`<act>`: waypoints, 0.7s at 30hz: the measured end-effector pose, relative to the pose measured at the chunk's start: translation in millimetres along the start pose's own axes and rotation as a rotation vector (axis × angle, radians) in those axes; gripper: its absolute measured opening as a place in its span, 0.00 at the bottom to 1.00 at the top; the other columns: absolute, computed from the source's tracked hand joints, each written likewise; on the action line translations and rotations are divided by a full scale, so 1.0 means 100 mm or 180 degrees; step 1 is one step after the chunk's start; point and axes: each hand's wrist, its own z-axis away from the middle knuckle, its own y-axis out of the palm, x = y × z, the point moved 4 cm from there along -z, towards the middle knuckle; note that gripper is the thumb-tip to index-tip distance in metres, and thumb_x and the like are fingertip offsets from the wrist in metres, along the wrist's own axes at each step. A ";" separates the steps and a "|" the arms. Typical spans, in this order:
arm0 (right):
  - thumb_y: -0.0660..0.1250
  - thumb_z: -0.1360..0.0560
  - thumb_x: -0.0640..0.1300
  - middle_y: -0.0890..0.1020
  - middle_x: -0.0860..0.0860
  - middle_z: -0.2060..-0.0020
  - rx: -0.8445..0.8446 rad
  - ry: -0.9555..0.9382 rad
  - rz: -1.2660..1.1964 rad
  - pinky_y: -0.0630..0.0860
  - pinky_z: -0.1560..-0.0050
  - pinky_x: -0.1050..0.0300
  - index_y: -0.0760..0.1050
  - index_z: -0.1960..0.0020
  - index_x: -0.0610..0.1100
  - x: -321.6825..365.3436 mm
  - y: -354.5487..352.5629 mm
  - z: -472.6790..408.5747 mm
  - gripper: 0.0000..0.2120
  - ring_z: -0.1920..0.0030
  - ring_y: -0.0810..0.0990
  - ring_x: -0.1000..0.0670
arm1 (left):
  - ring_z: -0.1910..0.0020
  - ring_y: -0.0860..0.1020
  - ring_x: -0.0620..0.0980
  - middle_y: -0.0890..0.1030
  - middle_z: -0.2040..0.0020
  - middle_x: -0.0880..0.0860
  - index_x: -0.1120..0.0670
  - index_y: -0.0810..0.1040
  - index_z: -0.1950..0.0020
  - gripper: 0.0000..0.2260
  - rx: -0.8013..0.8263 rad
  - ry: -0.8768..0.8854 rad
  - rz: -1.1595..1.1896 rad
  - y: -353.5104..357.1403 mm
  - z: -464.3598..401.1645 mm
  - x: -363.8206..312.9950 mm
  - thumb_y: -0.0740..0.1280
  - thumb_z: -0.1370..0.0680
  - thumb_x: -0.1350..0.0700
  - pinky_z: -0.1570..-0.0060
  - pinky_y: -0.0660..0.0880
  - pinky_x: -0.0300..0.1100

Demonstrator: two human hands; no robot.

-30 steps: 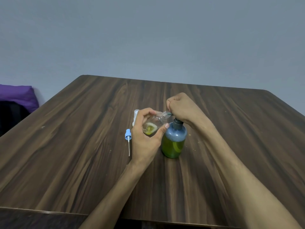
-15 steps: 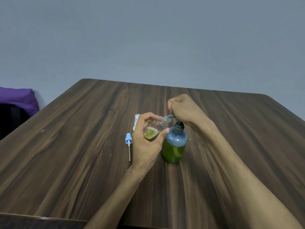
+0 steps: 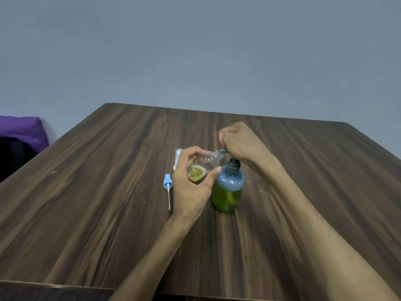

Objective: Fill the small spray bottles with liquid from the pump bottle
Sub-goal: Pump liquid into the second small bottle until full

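Note:
A pump bottle (image 3: pixel 229 191) with a dark grey pump head and green liquid stands on the wooden table (image 3: pixel 108 192). My right hand (image 3: pixel 238 142) is fisted over the pump head, with the nozzle tip showing at its left. My left hand (image 3: pixel 191 187) holds a small clear spray bottle (image 3: pixel 205 165), tilted, its open neck at the nozzle. Some yellow-green liquid lies in its bottom. A blue spray cap with a white dip tube (image 3: pixel 167 190) lies on the table left of my left hand. Another small white bottle (image 3: pixel 177 158) is partly hidden behind my left hand.
A purple cushion (image 3: pixel 21 131) sits on a dark object beyond the table's left edge. A plain grey wall stands behind the table. The table's near edge runs along the bottom of the view.
My right hand and the pump head have risen a little above the bottle. The small bottle stays at the nozzle in my left hand.

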 end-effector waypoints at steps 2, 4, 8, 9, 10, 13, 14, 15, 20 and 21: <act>0.54 0.34 0.35 0.62 0.55 0.81 0.0002 0.0108 0.0135 0.60 0.70 0.58 0.65 0.73 0.44 -0.04 0.03 0.00 0.11 0.71 0.61 0.50 | 0.42 0.83 0.57 0.82 0.46 0.53 0.49 0.77 0.42 0.22 0.0043 -0.0054 -0.0004 0.01 -0.01 0.01 0.81 0.27 0.68 0.40 0.81 0.50; 0.55 0.35 0.35 0.63 0.55 0.81 0.0108 0.0098 0.0259 0.60 0.69 0.58 0.64 0.75 0.45 -0.02 0.03 0.01 0.11 0.71 0.61 0.50 | 0.42 0.84 0.56 0.82 0.46 0.52 0.49 0.77 0.42 0.22 0.0008 -0.0027 0.0000 0.00 0.00 0.00 0.81 0.27 0.68 0.40 0.80 0.48; 0.54 0.36 0.36 0.62 0.55 0.80 0.0096 0.0095 0.0072 0.59 0.69 0.57 0.64 0.74 0.45 -0.01 0.02 0.01 0.10 0.71 0.60 0.50 | 0.42 0.83 0.55 0.83 0.46 0.52 0.48 0.77 0.42 0.23 -0.0001 -0.0027 0.0006 0.00 0.00 0.01 0.81 0.27 0.68 0.40 0.80 0.46; 0.54 0.35 0.35 0.64 0.55 0.81 0.0106 0.0129 0.0145 0.60 0.68 0.57 0.64 0.74 0.45 -0.03 0.04 0.02 0.11 0.70 0.61 0.50 | 0.42 0.83 0.55 0.83 0.46 0.52 0.48 0.77 0.42 0.23 0.0018 -0.0051 -0.0002 0.01 0.00 0.01 0.81 0.27 0.68 0.40 0.80 0.47; 0.55 0.35 0.36 0.65 0.55 0.80 0.0131 0.0157 0.0214 0.61 0.67 0.57 0.65 0.74 0.45 -0.05 0.06 0.02 0.11 0.69 0.62 0.49 | 0.42 0.83 0.56 0.83 0.46 0.53 0.48 0.77 0.42 0.23 0.0030 -0.0066 -0.0003 0.01 0.00 0.01 0.81 0.27 0.68 0.40 0.80 0.47; 0.54 0.35 0.35 0.65 0.54 0.80 0.0187 0.0171 0.0211 0.61 0.69 0.58 0.65 0.73 0.44 -0.01 0.00 0.03 0.10 0.70 0.62 0.49 | 0.42 0.83 0.56 0.83 0.45 0.53 0.47 0.77 0.43 0.23 -0.0010 -0.0073 0.0041 0.00 0.01 0.01 0.81 0.27 0.68 0.40 0.79 0.47; 0.54 0.35 0.34 0.64 0.54 0.80 0.0189 0.0151 0.0139 0.60 0.70 0.58 0.64 0.73 0.44 0.01 -0.02 0.02 0.10 0.71 0.61 0.50 | 0.42 0.83 0.55 0.83 0.45 0.53 0.47 0.77 0.43 0.23 -0.0005 -0.0074 0.0050 0.00 0.01 0.02 0.81 0.27 0.68 0.39 0.79 0.48; 0.54 0.35 0.34 0.63 0.55 0.81 0.0182 0.0136 0.0096 0.59 0.70 0.58 0.64 0.72 0.44 0.03 -0.03 0.00 0.10 0.72 0.60 0.50 | 0.42 0.83 0.56 0.83 0.45 0.53 0.47 0.77 0.43 0.23 -0.0002 -0.0082 0.0047 0.00 0.01 0.02 0.81 0.27 0.68 0.39 0.80 0.49; 0.54 0.33 0.35 0.66 0.54 0.80 0.0150 0.0216 0.0273 0.61 0.69 0.58 0.66 0.72 0.44 -0.02 0.06 0.00 0.10 0.71 0.62 0.49 | 0.42 0.83 0.55 0.83 0.45 0.53 0.49 0.77 0.42 0.22 -0.0001 -0.0099 0.0014 0.00 0.00 0.02 0.81 0.27 0.68 0.40 0.80 0.49; 0.54 0.33 0.35 0.64 0.54 0.80 0.0145 0.0188 0.0197 0.61 0.68 0.58 0.65 0.71 0.43 -0.02 0.05 0.01 0.10 0.71 0.61 0.49 | 0.42 0.83 0.55 0.83 0.46 0.52 0.49 0.77 0.42 0.22 0.0008 -0.0078 0.0003 0.00 0.01 0.01 0.81 0.27 0.68 0.40 0.80 0.47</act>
